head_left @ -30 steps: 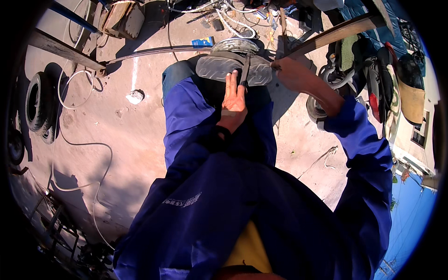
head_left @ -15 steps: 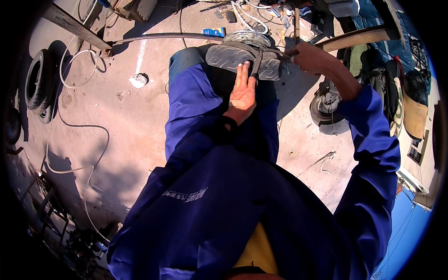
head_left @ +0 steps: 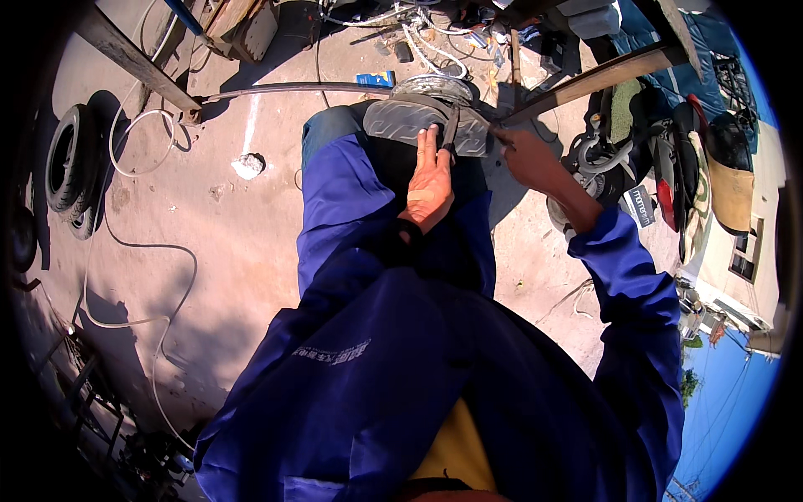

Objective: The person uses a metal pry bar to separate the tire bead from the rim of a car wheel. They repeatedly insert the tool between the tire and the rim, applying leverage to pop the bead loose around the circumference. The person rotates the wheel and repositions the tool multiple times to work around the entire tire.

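Tyre piece (head_left: 422,125), grey and ribbed, lies across the person's knee, just in front of a metal wheel rim (head_left: 435,86). Left hand (head_left: 429,188) rests flat below it, fingers straight and together, tips touching its near edge beside a thin dark tool (head_left: 449,134). Right hand (head_left: 527,159) grips the tyre piece's right end, fingers curled shut on it; old tyres (head_left: 71,171) lie well apart to its left.

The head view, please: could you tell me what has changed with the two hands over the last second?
Little changed. The left hand stays flat on the grey tyre piece, fingers beside a thin dark tool. The right hand remains at the piece's right end. Only the camera tilted slightly, shifting everything in the picture.
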A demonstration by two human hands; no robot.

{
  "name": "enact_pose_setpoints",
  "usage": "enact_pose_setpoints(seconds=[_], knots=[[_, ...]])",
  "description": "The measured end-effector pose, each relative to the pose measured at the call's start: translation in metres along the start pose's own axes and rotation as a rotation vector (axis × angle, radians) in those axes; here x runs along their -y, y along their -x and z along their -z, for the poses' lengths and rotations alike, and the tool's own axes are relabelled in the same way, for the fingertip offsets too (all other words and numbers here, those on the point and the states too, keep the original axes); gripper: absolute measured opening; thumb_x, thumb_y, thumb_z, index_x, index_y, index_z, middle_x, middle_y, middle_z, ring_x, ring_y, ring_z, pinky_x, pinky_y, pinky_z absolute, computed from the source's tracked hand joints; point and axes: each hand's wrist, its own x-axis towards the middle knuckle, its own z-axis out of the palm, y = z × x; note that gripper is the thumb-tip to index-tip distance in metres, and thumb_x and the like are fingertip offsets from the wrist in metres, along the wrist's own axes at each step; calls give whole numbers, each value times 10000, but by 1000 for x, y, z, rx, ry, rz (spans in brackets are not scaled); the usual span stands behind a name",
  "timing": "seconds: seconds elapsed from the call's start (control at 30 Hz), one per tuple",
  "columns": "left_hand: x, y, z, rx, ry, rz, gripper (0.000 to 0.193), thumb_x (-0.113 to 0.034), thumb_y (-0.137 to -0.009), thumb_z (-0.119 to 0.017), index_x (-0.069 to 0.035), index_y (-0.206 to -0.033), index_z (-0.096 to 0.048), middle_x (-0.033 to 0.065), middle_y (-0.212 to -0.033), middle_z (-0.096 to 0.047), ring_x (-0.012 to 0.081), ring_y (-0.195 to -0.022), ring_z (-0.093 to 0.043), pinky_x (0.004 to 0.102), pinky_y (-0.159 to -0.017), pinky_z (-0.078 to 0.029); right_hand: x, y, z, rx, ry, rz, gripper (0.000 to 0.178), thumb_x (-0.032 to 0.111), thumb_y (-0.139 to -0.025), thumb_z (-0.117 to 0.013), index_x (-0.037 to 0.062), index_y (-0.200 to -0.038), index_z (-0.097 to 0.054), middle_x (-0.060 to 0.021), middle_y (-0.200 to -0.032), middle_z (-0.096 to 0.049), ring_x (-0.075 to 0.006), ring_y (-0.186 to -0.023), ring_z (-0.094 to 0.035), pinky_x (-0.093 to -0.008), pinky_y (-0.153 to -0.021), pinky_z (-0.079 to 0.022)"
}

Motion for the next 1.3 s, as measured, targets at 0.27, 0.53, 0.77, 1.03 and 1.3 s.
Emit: enact_pose_setpoints(seconds=[0.27, 0.53, 0.77, 1.03, 1.3], knots=[[-6, 1, 4, 43, -31, 16, 397, 99, -857, -568, 53, -1250, -532, 352, -1655, -181, 573, -1532, -188, 541, -1239, -322, 2, 38, -92, -211, -108, -141, 506, 167, -991, -548, 111, -1494, -567, -291, -1002, -728, -487, -948, -706, -548, -848, -548], [-8, -8, 11, 104, -202, 1, 388, 61, -870, -569, 61, -1255, -520, 354, -1646, -212, 564, -1520, -232, 518, -1248, -317, 11, 44, -115, -276, -277, -244, 525, 184, -983, -571, 206, -1508, -561, -276, -934, -727, -484, -886, -708, -567, -822, -557], [-31, -38, 58, 323, -669, 59, 452, -25, -927, -563, -31, -1373, -491, 258, -1499, -523, 448, -993, -726, 512, -828, -607, -3, 48, -113, -350, -382, -165, 508, 172, -995, -568, 200, -1502, -560, -298, -964, -716, -517, -952, -680, -584, -874, -544], [-53, -124, 111, 516, -794, -352, 169, -108, -829, -639, 5, -920, -724, 277, -889, -732, 434, -888, -736, 504, -801, -584, -6, 49, -108, -288, -394, -176, 597, 116, -920, -559, 169, -1514, -547, -258, -1036, -740, -469, -1012, -708, -543, -900, -558], [-98, -176, 84, 779, -990, -275, 238, -116, -820, -600, 51, -932, -725, 294, -924, -723, 451, -919, -720, 492, -802, -574, -10, 47, -109, -320, -371, -197, 505, 172, -961, -567, 171, -1465, -604, -259, -941, -740, -451, -916, -731, -544, -822, -580]])
